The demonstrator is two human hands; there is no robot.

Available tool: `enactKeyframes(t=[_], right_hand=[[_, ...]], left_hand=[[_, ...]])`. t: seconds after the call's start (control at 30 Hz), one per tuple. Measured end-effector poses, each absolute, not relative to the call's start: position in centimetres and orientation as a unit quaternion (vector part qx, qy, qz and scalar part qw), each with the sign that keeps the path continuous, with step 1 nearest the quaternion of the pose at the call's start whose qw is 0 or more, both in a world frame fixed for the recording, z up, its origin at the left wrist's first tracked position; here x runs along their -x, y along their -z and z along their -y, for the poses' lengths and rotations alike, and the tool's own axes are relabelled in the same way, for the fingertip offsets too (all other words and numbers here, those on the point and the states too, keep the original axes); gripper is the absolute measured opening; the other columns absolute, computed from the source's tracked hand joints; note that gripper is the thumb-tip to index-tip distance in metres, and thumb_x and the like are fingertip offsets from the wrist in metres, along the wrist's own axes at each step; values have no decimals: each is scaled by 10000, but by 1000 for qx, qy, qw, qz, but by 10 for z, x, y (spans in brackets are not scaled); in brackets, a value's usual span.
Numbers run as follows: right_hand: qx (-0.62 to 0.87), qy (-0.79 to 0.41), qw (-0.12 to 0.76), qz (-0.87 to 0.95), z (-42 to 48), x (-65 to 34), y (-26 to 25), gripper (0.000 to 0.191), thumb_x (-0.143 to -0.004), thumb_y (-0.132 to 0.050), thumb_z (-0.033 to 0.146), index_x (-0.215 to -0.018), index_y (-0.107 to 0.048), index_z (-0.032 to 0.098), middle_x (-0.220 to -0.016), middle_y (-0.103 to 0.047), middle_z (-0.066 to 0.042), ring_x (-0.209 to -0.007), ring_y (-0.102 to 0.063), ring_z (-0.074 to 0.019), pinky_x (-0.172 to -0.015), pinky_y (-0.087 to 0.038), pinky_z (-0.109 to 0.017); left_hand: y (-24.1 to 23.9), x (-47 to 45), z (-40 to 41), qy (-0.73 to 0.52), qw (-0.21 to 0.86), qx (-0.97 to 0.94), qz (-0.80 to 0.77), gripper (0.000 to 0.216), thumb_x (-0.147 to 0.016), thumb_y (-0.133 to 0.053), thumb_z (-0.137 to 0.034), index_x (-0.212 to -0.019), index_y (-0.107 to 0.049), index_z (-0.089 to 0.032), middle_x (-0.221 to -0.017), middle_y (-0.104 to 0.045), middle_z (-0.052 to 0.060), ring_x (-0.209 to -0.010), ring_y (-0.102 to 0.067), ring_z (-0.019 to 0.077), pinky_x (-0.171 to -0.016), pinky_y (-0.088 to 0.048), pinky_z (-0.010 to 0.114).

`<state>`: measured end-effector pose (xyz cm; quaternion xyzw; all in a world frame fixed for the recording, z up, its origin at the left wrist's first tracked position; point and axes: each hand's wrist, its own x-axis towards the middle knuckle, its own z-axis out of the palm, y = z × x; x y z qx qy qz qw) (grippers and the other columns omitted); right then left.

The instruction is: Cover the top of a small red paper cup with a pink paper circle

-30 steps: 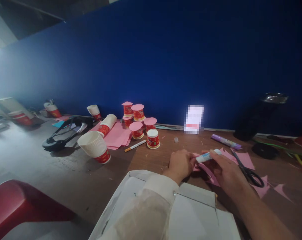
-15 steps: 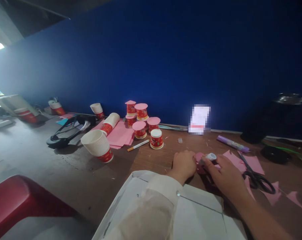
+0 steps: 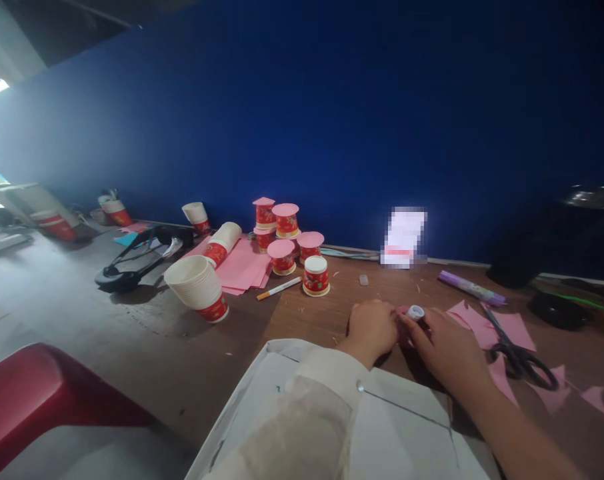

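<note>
Head view: right hand (image 3: 449, 350) gripped a white tube (image 3: 416, 312) at pink paper (image 3: 403, 311); left hand (image 3: 373, 330), at nine o'clock, had an unclear grip; pressing hard risked creases.

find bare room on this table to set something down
Widest: grey tabletop between the front paper-cup stack and red seat. Smaller: brown patch between the white-topped cup and left hand, lightly flecked. Crowded: scissors and pink paper scraps beside the right hand.

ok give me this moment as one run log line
left hand: touching pink paper | right hand: holding white tube | right side: scissors on pink scraps | behind: upturned cup
</note>
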<state>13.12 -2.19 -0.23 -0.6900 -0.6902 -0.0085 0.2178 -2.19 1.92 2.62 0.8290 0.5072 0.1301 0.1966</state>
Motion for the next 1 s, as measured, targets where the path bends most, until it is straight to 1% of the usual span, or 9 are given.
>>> enactKeyframes(t=[0.13, 0.3, 0.53, 0.6, 0.67, 0.73, 0.8, 0.9, 1.0], right_hand=[[686, 38, 191, 701, 24, -130, -2, 353, -987, -446, 454, -870, -681, 218, -862, -711, -87, -819, -659, -284, -684, -388, -368], [685, 57, 170, 706, 31, -128, -12, 378, -981, -450, 475, -717, -576, 237, -726, -664, -80, -729, -635, -269, -630, -357, -354], [698, 21, 172, 694, 35, -133, -12, 370, -971, -442, 494, -697, -520, 258, -738, -653, -73, -704, -594, -260, -607, -321, -349], [700, 23, 203, 685, 36, -136, -12, 381, -961, -450, 519, -676, -482, 268, -711, -625, -67, -663, -560, -249, -607, -315, -353], [691, 47, 262, 673, 38, -138, -15, 393, -964, -432, 546, -676, -456, 279, -694, -592, -64, -659, -537, -247, -625, -325, -361], [666, 79, 322, 668, 39, -140, -17, 380, -982, -393, 543, -724, -482, 278, -719, -587, -73, -705, -543, -261, -661, -345, -371], [652, 93, 337, 673, 38, -140, -15, 368, -993, -381, 527, -751, -495, 275, -724, -584, -73, -720, -543, -265, -672, -347, -373], [660, 82, 282, 691, 33, -138, -7, 364, -994, -408, 512, -735, -485, 269, -721, -597, -70, -715, -558, -262, -659, -339, -369], [665, 78, 219, 709, 26, -132, 0, 347, -1006, -410, 464, -789, -556, 236, -791, -640, -89, -790, -617, -281, -675, -351, -370]], left_hand=[[-28, 22, -18, -129, 206, -825, -510, 347, -963, -423, -306, -993, -760, -230, -1065, -761, 80, -1033, -697, 238, -914, -520, 351], [-22, 22, -20, -133, 197, -828, -508, 339, -960, -422, -286, -1010, -752, -225, -1096, -752, 79, -1052, -688, 238, -931, -516, 360], [-21, 22, -21, -130, 193, -830, -508, 316, -952, -445, -295, -1004, -751, -238, -1092, -750, 64, -1055, -681, 225, -935, -510, 342], [-20, 21, -21, -133, 195, -827, -511, 319, -955, -443, -298, -1016, -752, -246, -1099, -749, 58, -1061, -678, 221, -946, -505, 342], [-17, 21, -22, -137, 198, -824, -513, 323, -956, -442, -299, -1021, -755, -254, -1116, -747, 51, -1075, -673, 219, -958, -500, 344], [-15, 20, -23, -138, 203, -821, -515, 322, -957, -447, -313, -1015, -759, -257, -1126, -747, 48, -1083, -671, 218, -963, -498, 341], [-14, 20, -23, -141, 203, -820, -515, 315, -953, -455, -318, -1009, -759, -259, -1121, -749, 48, -1081, -672, 218, -963, -498, 336], [-18, 21, -21, -143, 199, -821, -515, 320, -953, -446, -296, -1008, -758, -255, -1102, -755, 56, -1064, -681, 220, -952, -503, 334], [-23, 22, -19, -137, 200, -825, -511, 374, -981, -405, -346, -993, -763, -239, -1080, -762, 74, -1028, -696, 235, -924, -518, 348]])
